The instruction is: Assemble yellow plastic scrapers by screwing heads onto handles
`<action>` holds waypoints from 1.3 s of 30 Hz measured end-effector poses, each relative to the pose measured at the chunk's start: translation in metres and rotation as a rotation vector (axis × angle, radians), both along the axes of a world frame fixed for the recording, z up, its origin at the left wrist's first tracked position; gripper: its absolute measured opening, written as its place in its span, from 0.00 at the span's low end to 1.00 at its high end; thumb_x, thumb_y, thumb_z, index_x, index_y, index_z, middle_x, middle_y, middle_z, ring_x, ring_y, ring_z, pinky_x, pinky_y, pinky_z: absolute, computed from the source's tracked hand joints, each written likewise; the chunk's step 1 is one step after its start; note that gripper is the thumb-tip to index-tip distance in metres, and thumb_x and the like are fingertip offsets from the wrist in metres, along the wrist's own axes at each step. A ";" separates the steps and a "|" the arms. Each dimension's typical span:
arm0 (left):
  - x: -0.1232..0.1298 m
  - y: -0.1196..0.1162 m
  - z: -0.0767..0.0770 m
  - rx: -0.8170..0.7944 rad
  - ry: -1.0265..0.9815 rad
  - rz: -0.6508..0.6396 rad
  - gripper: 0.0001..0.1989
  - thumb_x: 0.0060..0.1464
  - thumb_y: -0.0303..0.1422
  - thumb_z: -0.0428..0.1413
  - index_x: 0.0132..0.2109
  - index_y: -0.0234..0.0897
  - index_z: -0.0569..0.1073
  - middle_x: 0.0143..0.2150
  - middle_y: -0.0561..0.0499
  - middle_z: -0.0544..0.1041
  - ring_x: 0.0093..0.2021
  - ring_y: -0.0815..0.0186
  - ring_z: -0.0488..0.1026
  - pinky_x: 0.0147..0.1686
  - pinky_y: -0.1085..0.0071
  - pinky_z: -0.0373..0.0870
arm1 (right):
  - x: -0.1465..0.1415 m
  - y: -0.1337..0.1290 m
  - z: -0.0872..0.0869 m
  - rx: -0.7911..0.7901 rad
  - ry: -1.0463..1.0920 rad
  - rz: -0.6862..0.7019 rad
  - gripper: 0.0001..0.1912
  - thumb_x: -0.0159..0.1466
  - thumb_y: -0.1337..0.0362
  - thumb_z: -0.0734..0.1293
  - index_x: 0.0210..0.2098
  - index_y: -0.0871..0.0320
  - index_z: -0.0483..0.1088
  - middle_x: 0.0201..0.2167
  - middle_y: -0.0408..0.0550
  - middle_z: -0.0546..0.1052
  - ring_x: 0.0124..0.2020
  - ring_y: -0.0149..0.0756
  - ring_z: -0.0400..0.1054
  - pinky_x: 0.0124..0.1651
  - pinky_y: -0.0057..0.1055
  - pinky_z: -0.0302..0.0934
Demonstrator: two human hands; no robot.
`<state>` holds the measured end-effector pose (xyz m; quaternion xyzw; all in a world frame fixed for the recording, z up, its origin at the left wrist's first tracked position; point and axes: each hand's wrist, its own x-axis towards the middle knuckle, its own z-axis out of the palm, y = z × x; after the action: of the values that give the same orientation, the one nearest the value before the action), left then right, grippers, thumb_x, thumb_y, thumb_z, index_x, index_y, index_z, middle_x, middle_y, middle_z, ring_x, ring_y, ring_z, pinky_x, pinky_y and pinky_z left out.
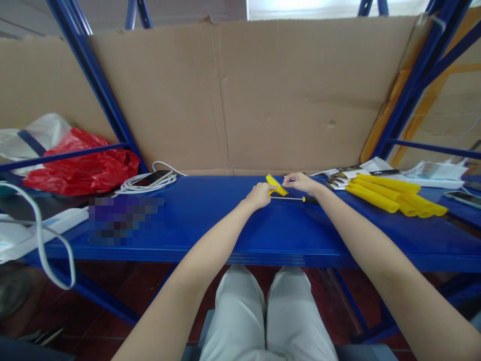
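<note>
Workpiece (277, 185), yellow and narrow, sits just right of centre in the frame, slanting towards upper left, pinched from its left side by the left hand (259, 195). Right hand (301, 183) is just to its right, fingers curled; I cannot tell whether they pinch anything. I judge it light, stiff, slightly slippery, hardly fragile; I'd grip its long edges. Screwdriver (309, 199) lies just below on the blue bench (210, 220).

A blue table (203, 225) is backed by a brown cardboard sheet (300, 90) and flanked by blue metal posts (94, 82); dark red floor tiles (122, 281) are seen below, bright light (319, 9) above.
</note>
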<state>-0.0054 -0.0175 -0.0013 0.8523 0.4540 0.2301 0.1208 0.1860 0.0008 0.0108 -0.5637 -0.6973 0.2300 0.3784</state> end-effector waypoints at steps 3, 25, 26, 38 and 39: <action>0.000 -0.002 0.002 -0.003 -0.001 -0.002 0.27 0.52 0.17 0.55 0.56 0.44 0.76 0.55 0.46 0.77 0.59 0.55 0.69 0.59 0.62 0.62 | -0.011 0.000 -0.001 0.029 -0.051 0.064 0.09 0.51 0.74 0.68 0.17 0.58 0.71 0.23 0.41 0.74 0.30 0.29 0.67 0.41 0.25 0.61; -0.003 -0.002 0.005 0.186 0.162 0.038 0.26 0.56 0.21 0.51 0.61 0.42 0.70 0.52 0.43 0.77 0.52 0.57 0.74 0.53 0.64 0.68 | -0.010 0.011 -0.015 -0.018 0.185 0.016 0.19 0.55 0.71 0.70 0.46 0.59 0.69 0.48 0.53 0.75 0.46 0.36 0.70 0.50 0.36 0.65; -0.003 -0.002 0.006 0.186 0.146 0.041 0.26 0.56 0.21 0.51 0.61 0.42 0.70 0.53 0.42 0.77 0.52 0.57 0.74 0.53 0.64 0.68 | -0.011 0.010 -0.014 -0.058 0.213 0.009 0.19 0.57 0.70 0.69 0.48 0.58 0.68 0.48 0.54 0.75 0.45 0.36 0.70 0.49 0.35 0.65; -0.008 -0.006 0.010 0.245 0.263 0.069 0.30 0.59 0.22 0.49 0.67 0.45 0.61 0.54 0.42 0.72 0.52 0.56 0.73 0.50 0.63 0.69 | -0.008 0.002 -0.005 -0.164 0.274 0.054 0.07 0.55 0.61 0.70 0.25 0.58 0.72 0.35 0.48 0.79 0.44 0.36 0.69 0.49 0.34 0.62; -0.009 -0.007 0.010 0.246 0.298 0.061 0.32 0.59 0.22 0.49 0.68 0.46 0.59 0.55 0.42 0.71 0.51 0.56 0.73 0.50 0.62 0.69 | -0.010 0.002 -0.004 -0.163 0.287 0.048 0.07 0.55 0.62 0.70 0.25 0.58 0.71 0.35 0.48 0.79 0.44 0.37 0.69 0.50 0.35 0.62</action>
<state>-0.0140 -0.0243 0.0089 0.8710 0.4611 0.1588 -0.0597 0.1762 0.0026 0.0069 -0.5371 -0.6283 0.3728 0.4216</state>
